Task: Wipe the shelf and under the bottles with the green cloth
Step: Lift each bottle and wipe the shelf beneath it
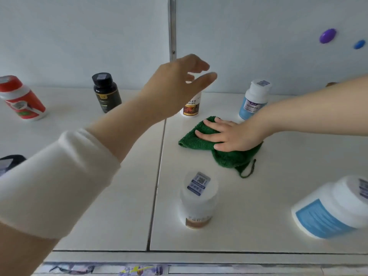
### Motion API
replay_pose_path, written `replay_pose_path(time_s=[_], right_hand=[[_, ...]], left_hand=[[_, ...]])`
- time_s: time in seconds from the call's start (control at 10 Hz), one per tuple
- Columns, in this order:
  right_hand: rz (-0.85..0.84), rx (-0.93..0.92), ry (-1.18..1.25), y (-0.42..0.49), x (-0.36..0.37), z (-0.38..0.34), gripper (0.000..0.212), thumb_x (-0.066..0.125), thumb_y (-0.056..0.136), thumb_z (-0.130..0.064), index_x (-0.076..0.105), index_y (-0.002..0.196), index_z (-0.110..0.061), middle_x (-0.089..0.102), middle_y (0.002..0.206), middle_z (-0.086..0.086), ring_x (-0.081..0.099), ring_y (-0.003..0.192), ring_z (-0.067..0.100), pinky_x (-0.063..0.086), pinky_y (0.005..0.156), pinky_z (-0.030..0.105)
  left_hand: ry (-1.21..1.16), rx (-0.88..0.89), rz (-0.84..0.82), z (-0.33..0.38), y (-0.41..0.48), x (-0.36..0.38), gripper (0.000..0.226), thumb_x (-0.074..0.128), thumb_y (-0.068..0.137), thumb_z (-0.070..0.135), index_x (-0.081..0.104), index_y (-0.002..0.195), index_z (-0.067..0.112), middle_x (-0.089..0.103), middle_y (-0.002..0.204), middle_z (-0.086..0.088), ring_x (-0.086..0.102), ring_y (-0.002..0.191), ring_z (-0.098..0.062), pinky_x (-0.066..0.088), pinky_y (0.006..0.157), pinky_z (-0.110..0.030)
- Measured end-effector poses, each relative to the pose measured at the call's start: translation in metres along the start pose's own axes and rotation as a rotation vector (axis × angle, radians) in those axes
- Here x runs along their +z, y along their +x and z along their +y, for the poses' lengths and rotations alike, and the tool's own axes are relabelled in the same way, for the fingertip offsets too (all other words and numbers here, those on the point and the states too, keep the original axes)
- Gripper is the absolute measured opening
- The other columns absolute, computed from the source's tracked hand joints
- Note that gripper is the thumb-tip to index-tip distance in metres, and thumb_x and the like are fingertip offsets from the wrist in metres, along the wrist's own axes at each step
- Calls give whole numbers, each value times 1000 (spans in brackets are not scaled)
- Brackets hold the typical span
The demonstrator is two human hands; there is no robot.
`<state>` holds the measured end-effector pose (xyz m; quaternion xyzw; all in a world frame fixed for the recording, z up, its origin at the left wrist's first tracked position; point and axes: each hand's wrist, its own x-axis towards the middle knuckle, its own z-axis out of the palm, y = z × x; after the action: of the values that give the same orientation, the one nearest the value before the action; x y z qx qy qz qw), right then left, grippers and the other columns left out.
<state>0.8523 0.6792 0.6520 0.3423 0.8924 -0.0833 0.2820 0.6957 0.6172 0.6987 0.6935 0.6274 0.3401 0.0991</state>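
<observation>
Flatly, the green cloth [219, 148] is being pressed onto the shelf [278, 186] by the right hand [233, 136], fingers spread. Behind the cloth, a brown-labelled bottle [191, 107] is being approached by the left hand [179, 84], unclenched and grasping nothing.

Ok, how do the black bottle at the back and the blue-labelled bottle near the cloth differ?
The black bottle is dark all over with a black cap and gold print; the blue-labelled bottle is white with a white cap and pale blue label. The black bottle stands apart on the left panel; the blue-labelled bottle stands on the right panel, close behind the green cloth and the right hand. Both stand upright with a sticker on the cap.
</observation>
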Motion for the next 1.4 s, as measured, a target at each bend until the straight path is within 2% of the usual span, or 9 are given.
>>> replay_pose_path(time_s=[0.1,0.3,0.4,0.6,0.8,0.9,1.1,1.2,1.4], right_hand=[[25,-63,-2,-6,1,-4,52,33,99,-19,14,148,-21,-4,157,10,-7,144,33,-1,117,52],[-39,253,-27,-22,-5,-44,56,17,100,-36,-19,142,-35,-20,155,5,-11,144,28,-1,114,47],[7,283,-16,-16,-5,-54,59,24,101,-27,-15,145,-29,-14,156,9,-6,144,30,4,115,45],[450,288,218,19,19,-75,45,17,100,-33,11,144,-41,7,157,-3,5,144,25,12,113,48],[537,149,315,25,28,-104,43,20,100,-30,21,141,-44,11,157,-9,6,144,21,13,112,46],[599,-20,270,-18,62,-127,41,27,98,-33,33,138,-41,31,148,-8,26,132,20,25,105,41],[650,-364,711,-118,127,-157,34,43,90,-28,56,118,-42,53,98,-29,43,97,3,33,90,11],[821,-230,1007,-129,113,-141,47,44,94,-9,53,116,-49,59,102,-22,51,98,-1,35,84,3],[986,364,938,-66,82,-65,39,36,98,-15,45,135,-24,48,138,3,46,123,22,33,98,22]], left_hand=[[-401,112,-47,21,-77,-18,39,48,83,55,58,112,29,64,114,16,59,104,5,47,91,-17],[-421,68,-365,16,-143,17,50,68,69,53,50,114,38,61,113,13,58,104,-5,47,91,-22],[-476,14,-303,14,-147,19,31,62,80,36,50,108,40,63,106,17,59,97,0,49,83,-14],[-612,-54,79,-4,-157,-46,46,51,60,55,48,104,40,64,110,5,64,100,-6,53,85,-28],[-531,-169,192,-19,-172,-69,48,51,59,56,47,104,40,70,92,18,65,97,-6,53,84,-31],[-544,-174,190,-14,-174,-70,50,51,61,56,47,107,38,70,91,19,65,95,-4,53,84,-29],[-567,-123,138,3,-165,-54,56,61,65,60,46,113,36,64,114,2,63,104,-13,52,91,-42],[-570,-96,130,11,-161,-49,59,56,66,59,46,117,32,63,118,0,63,104,-13,52,90,-42],[-549,-109,152,16,-156,-47,43,57,61,61,49,95,38,65,111,1,65,100,-14,53,88,-42]])
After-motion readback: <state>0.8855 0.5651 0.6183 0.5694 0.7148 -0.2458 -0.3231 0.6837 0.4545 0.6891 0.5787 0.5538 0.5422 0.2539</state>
